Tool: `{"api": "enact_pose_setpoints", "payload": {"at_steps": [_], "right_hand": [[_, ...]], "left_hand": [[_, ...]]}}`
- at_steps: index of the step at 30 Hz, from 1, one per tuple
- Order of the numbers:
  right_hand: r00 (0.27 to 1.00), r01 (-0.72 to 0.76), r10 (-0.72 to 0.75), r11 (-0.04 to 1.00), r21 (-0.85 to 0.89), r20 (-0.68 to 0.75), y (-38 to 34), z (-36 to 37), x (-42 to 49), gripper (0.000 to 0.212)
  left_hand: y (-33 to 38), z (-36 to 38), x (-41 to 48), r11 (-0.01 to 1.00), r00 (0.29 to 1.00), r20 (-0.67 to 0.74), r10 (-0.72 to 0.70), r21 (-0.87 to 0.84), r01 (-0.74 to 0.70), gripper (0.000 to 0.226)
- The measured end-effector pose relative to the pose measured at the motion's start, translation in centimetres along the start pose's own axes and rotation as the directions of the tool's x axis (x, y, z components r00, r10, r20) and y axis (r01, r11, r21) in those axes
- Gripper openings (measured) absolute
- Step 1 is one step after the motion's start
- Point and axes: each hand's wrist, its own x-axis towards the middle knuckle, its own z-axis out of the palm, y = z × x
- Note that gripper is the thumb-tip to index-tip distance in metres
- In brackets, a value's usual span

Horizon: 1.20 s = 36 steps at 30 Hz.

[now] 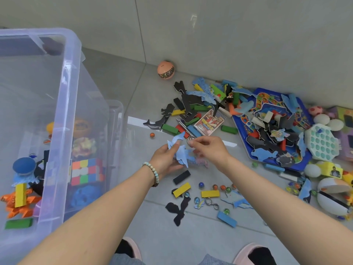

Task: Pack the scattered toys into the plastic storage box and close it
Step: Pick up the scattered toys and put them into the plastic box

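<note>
A clear plastic storage box (63, 119) stands open at the left, with a colour cube (87, 172), a yellow block and other toys inside. My left hand (165, 159) holds several blue foam puzzle pieces (181, 153) above the floor. My right hand (208, 148) pinches a small metal ring (189, 140) just right of those pieces. Scattered toys lie ahead and to the right: wooden blocks, black and blue puzzle shapes, marbles (201, 185), a card pack (209, 122).
A blue game tray (246, 131) piled with pieces sits at the right, beside a white pop toy (321, 143) and white egg shapes. An orange ball (165, 70) rests against the wall. My feet in pink slippers (250, 253) are at the bottom edge.
</note>
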Motion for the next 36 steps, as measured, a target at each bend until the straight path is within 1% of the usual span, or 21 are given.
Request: {"api": "enact_pose_setpoints", "payload": {"at_steps": [2,3,4,6,8,9,10,12,16,18,20,22,23,24,25,27,28,30,31,32,36], "right_hand": [[0.993,0.07,-0.086,0.982,-0.176,-0.081,0.9,-0.4,0.2,0.013],[0.991,0.093,-0.118,0.952,-0.291,-0.068,1.3,-0.7,0.2,0.02],[0.99,0.11,-0.135,0.901,-0.419,-0.031,1.7,-1.2,0.2,0.029],[0.986,0.161,-0.155,0.755,-0.636,0.065,2.6,-1.8,0.1,0.046],[0.977,0.209,-0.164,0.637,-0.742,0.135,3.2,-2.0,0.0,0.053],[0.976,0.215,-0.165,0.61,-0.762,0.143,3.4,-2.0,0.0,0.053],[0.976,0.211,-0.171,0.607,-0.766,0.133,3.6,-2.0,-0.1,0.052],[0.982,0.174,-0.168,0.658,-0.733,0.082,3.8,-2.1,-0.2,0.049],[0.993,0.102,-0.12,0.806,-0.583,0.008,4.2,-2.2,-0.1,0.039],[0.996,0.061,-0.079,0.913,-0.404,-0.027,4.1,-2.3,0.0,0.028],[0.998,0.037,-0.043,0.992,-0.12,-0.048,3.2,-2.3,-0.2,0.021],[1.0,0.027,-0.026,0.988,0.149,-0.009,1.9,-2.0,-0.5,0.018],[0.999,0.021,-0.028,0.979,0.202,0.029,1.3,-1.7,-0.7,0.017],[0.997,0.026,-0.036,0.986,0.164,0.061,1.0,-1.4,-0.6,0.016],[0.997,0.039,-0.045,0.996,0.078,0.066,0.9,-1.0,-0.3,0.015],[0.996,0.084,-0.086,0.989,-0.122,-0.008,1.0,-0.5,0.7,0.015],[0.993,0.1,-0.11,0.972,-0.21,-0.038,1.1,-0.4,1.2,0.015],[0.99,0.12,-0.143,0.897,-0.426,-0.02,1.4,-0.4,2.0,0.016],[0.99,0.127,-0.144,0.84,-0.528,0.008,1.7,-0.5,2.0,0.017],[0.989,0.135,-0.147,0.792,-0.595,0.029,1.9,-0.5,2.0,0.016],[0.98,0.172,-0.197,0.722,-0.67,0.039,2.8,-0.7,1.0,0.017]], "left_hand": [[-0.2,-0.5,0.2,0.999,0.998,-0.036,0.05,-0.002,-0.05,0.028],[-0.4,-0.8,0.3,0.998,0.997,-0.055,0.058,-0.003,-0.058,0.027],[-0.5,-1.0,0.3,0.998,0.996,-0.069,0.059,-0.002,-0.059,0.028],[-0.8,-1.4,0.4,0.999,0.996,-0.079,0.049,0.004,-0.049,0.031],[-0.9,-1.5,0.4,0.999,0.998,-0.061,0.031,-0.009,-0.032,0.032],[-0.9,-1.5,0.3,0.999,0.998,-0.053,0.016,-0.027,-0.018,0.031],[-0.8,-1.5,0.3,0.999,0.999,-0.047,0.001,-0.048,-0.003,0.029],[-0.7,-1.5,0.3,0.997,0.999,-0.046,-0.022,-0.074,0.018,0.026],[-0.6,-1.5,0.4,0.994,0.996,-0.065,-0.065,-0.092,0.059,0.04],[-0.7,-1.6,0.4,0.993,0.994,-0.069,-0.079,-0.095,0.072,0.045],[-0.6,-1.7,0.5,0.993,0.994,-0.059,-0.087,-0.088,0.081,0.051],[-0.5,-1.5,0.5,0.993,0.995,-0.015,-0.095,-0.069,0.093,0.056],[-0.4,-1.3,0.4,0.994,0.996,0.008,-0.092,-0.052,0.092,0.055],[-0.3,-1.1,0.3,0.996,0.997,0.016,-0.082,-0.039,0.083,0.05],[-0.3,-0.8,0.3,0.997,0.998,0.003,-0.063,-0.035,0.063,0.041],[-0.4,-0.7,0.3,0.998,0.998,-0.057,0.006,-0.055,-0.009,0.022],[-0.5,-0.9,0.4,0.997,0.995,-0.091,0.041,-0.058,-0.046,0.018],[-0.7,-1.4,0.6,0.995,0.987,-0.141,0.082,-0.045,-0.089,0.019],[-0.8,-1.6,0.7,0.995,0.985,-0.154,0.083,-0.042,-0.09,0.02],[-0.8,-1.8,0.8,0.996,0.984,-0.164,0.07,-0.049,-0.079,0.02],[-0.7,-2.1,0.7,0.993,0.986,-0.164,-0.018,-0.116,-0.001,0.015]]}}
